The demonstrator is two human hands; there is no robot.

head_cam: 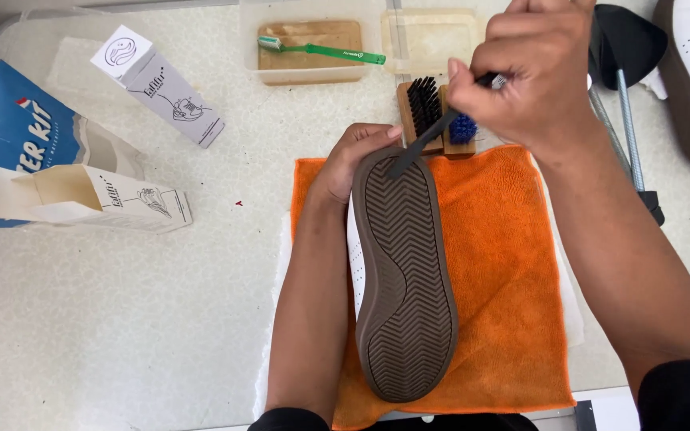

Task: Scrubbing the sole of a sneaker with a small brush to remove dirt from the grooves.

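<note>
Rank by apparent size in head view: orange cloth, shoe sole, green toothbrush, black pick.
1. Orange cloth
2. Shoe sole, held up nearer the camera, so it looks bigger than it is
3. Green toothbrush
4. Black pick, partly hidden in the right hand

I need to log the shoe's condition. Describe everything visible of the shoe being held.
The shoe lies sole-up over the orange cloth. Its brown rubber-looking sole has a zigzag tread; a strip of white perforated upper shows along its left edge. The left hand grips the toe end, while the right hand presses a thin black tool onto the tread there.
</note>
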